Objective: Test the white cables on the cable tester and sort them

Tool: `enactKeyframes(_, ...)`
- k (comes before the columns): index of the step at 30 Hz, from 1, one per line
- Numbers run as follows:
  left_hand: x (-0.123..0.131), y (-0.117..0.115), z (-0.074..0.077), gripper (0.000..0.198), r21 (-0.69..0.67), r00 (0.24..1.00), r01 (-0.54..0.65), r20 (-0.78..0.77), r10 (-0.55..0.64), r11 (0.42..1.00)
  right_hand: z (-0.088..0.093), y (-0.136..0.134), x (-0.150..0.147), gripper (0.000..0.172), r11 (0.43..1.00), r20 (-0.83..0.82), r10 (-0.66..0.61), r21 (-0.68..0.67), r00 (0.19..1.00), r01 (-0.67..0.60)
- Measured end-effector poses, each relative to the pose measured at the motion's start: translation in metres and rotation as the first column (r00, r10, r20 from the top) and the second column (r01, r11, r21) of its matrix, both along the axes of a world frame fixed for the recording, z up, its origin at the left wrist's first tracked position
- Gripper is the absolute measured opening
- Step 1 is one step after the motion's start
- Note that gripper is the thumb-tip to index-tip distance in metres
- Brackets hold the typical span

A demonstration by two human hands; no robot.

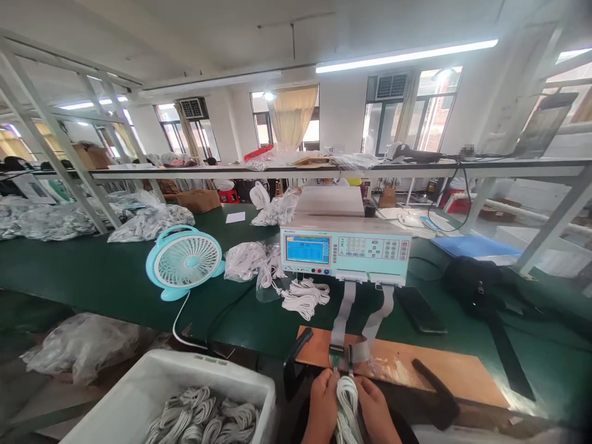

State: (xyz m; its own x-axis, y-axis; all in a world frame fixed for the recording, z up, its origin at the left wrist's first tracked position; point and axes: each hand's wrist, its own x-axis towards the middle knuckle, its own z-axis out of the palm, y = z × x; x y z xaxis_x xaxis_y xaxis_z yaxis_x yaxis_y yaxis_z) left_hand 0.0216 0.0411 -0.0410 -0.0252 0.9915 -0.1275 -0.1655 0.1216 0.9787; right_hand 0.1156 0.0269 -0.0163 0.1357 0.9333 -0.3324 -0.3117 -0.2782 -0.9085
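Note:
A looped bundle of white cable (348, 404) hangs between my two hands at the lower middle of the head view. My left hand (322, 401) is closed, its fingers pinching one end of the cable at a small green board (333, 359). My right hand (372, 404) is closed around the other side, near the second cable end; its fingertips partly hide the plug. Two grey ribbon cables (343, 317) run down to this spot from a tester with a lit blue screen (308, 250). Whether the plugs are fully seated I cannot tell.
A wooden board (416, 364) lies under the connectors. More coiled white cables (305, 298) lie before the tester. A white bin (139, 382) holding cable bundles stands at lower left. A blue fan (187, 259), a dark phone (420, 309) and a black bag (476, 287) are on the green table.

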Motion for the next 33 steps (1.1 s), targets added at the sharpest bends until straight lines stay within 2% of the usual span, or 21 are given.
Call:
enactKeyframes(3,0.003,-0.018,0.009,0.05,-0.035,0.998,0.007,0.055,-0.005,0.999,0.003,-0.011,0.011,0.039,0.999,0.039,0.032,0.011,0.999,-0.032)
enactKeyframes(5,0.004,-0.03,0.013,0.045,-0.064,0.998,0.021,0.061,-0.017,0.998,0.009,-0.022,0.039,0.032,0.988,0.156,0.15,0.007,0.976,-0.153)
enactKeyframes(6,0.004,-0.035,0.013,0.043,-0.092,0.998,0.031,0.055,-0.026,0.995,0.012,-0.028,0.058,0.027,0.974,0.264,0.225,-0.028,0.938,-0.225)
enactKeyframes(7,0.003,-0.038,0.013,0.042,-0.127,0.998,0.045,0.053,-0.038,0.991,0.015,-0.036,0.078,0.022,0.947,0.44,0.312,-0.068,0.842,-0.315)
enactKeyframes(8,0.003,-0.041,0.012,0.041,-0.168,0.997,0.065,0.061,-0.056,0.984,0.019,-0.044,0.097,0.017,0.921,0.643,0.362,-0.136,0.675,-0.364)
enactKeyframes(10,0.004,-0.043,0.009,0.042,-0.25,0.992,0.107,0.099,-0.085,0.962,0.027,-0.063,0.125,0.012,0.922,0.891,0.314,-0.205,0.327,-0.327)
enactKeyframes(11,0.007,-0.043,0.008,0.042,-0.289,0.988,0.117,0.131,-0.082,0.95,0.031,-0.072,0.132,0.014,0.919,0.932,0.289,-0.206,0.218,-0.337)
enactKeyframes(12,0.01,-0.042,0.008,0.042,-0.333,0.984,0.116,0.17,-0.062,0.936,0.035,-0.081,0.132,0.023,0.903,0.944,0.277,-0.193,0.18,-0.383)
enactKeyframes(13,0.014,-0.042,0.008,0.043,-0.372,0.976,0.117,0.216,-0.036,0.921,0.038,-0.088,0.127,0.034,0.868,0.937,0.288,-0.168,0.198,-0.467)
enactKeyframes(15,0.025,-0.043,0.01,0.045,-0.432,0.948,0.146,0.318,-0.001,0.89,0.042,-0.097,0.108,0.049,0.759,0.886,0.342,-0.064,0.314,-0.648)
enactKeyframes(17,0.037,-0.047,0.012,0.047,-0.453,0.923,0.189,0.384,0.0,0.871,0.041,-0.098,0.087,0.049,0.712,0.835,0.301,0.124,0.46,-0.691)
enactKeyframes(20,0.05,-0.061,0.013,0.045,-0.486,0.899,0.204,0.436,0.034,0.85,0.032,-0.088,0.069,0.028,0.756,0.715,0.176,0.342,0.677,-0.558)
enactKeyframes(22,0.052,-0.071,0.012,0.039,-0.464,0.907,0.187,0.42,0.029,0.866,0.025,-0.082,0.065,0.016,0.81,0.618,0.162,0.361,0.769,-0.462)
enactKeyframes(24,0.046,-0.078,0.011,0.033,-0.363,0.936,0.18,0.348,-0.046,0.914,0.019,-0.077,0.065,0.017,0.852,0.524,0.202,0.322,0.827,-0.413)
enactKeyframes(26,0.033,-0.081,0.011,0.031,-0.273,0.953,0.192,0.281,-0.113,0.943,0.016,-0.075,0.066,0.024,0.859,0.427,0.307,0.26,0.851,-0.44)
enactKeyframes(29,0.004,-0.077,0.016,0.031,-0.197,0.942,0.274,0.253,-0.221,0.941,0.016,-0.073,0.069,0.032,0.795,0.243,0.546,0.153,0.802,-0.588)
enactKeyframes(31,-0.015,-0.072,0.023,0.028,-0.086,0.898,0.409,0.214,-0.384,0.908,0.018,-0.07,0.071,0.036,0.733,0.165,0.649,0.126,0.743,-0.668)
enactKeyframes(33,-0.028,-0.067,0.03,0.025,0.024,0.834,0.541,0.117,-0.54,0.841,0.02,-0.066,0.071,0.035,0.691,0.203,0.683,0.132,0.701,-0.711)
